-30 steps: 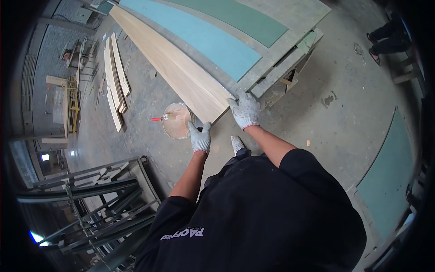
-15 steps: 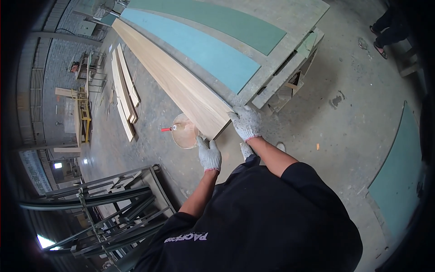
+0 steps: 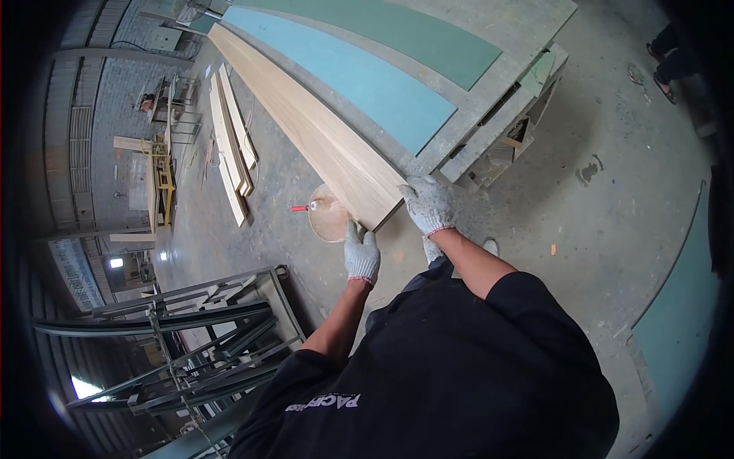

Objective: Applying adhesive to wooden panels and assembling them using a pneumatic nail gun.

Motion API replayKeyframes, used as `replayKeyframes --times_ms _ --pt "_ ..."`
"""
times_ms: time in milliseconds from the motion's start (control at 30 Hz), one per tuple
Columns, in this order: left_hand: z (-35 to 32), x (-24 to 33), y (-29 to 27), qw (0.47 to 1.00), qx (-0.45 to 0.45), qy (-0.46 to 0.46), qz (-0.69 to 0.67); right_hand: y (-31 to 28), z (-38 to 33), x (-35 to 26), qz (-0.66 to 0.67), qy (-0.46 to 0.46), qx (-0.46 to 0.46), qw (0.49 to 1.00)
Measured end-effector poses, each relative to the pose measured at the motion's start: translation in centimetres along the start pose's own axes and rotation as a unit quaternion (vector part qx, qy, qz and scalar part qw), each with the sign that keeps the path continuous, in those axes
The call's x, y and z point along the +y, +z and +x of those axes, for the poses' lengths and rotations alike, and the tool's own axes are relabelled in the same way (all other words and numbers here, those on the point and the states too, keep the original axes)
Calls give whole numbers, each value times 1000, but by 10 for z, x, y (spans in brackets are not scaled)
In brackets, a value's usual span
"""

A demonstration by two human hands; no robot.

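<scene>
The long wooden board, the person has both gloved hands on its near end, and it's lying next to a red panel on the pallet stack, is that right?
Not quite. The head view shows both gloved hands, left hand and right hand, on the near end of the long wooden board, but the panel beside it is light blue, not red.

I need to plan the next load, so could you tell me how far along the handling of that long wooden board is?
Done: the board lies along the edge of the grey platform, beside the blue sheet. In hand: the left hand and the right hand, both gloved, grip its near end. Left: the board is not released, and more boards lie on the floor.
</scene>
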State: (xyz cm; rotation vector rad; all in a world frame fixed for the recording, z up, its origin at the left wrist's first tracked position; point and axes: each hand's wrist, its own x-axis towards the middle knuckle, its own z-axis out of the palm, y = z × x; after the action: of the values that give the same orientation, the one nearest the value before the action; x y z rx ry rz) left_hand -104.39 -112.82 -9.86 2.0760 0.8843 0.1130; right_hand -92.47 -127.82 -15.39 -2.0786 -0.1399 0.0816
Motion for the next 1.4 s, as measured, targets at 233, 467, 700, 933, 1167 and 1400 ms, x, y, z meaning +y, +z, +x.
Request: replayKeyframes --times_ms 233,467,700,933,1167,1400 --pt "-15 39 -7 997 -44 8 58 3 -4 1 -3 6 -2 1000" --pt "3 -4 -12 993 -71 -26 -86 3 3 -1 46 46 -42 997" --pt "-4 -1 -27 962 -133 -112 -211 -18 24 -14 58 121 -127 983" --pt "-10 -22 -33 929 -144 -119 -321 -6 6 -19 -24 98 -43 994" --pt "-12 -142 -78 983 -75 -27 -166 -1 -4 -36 -102 52 -31 993" --pt "-111 -394 -187 975 -104 -193 30 15 -9 -39 -144 58 46 987"
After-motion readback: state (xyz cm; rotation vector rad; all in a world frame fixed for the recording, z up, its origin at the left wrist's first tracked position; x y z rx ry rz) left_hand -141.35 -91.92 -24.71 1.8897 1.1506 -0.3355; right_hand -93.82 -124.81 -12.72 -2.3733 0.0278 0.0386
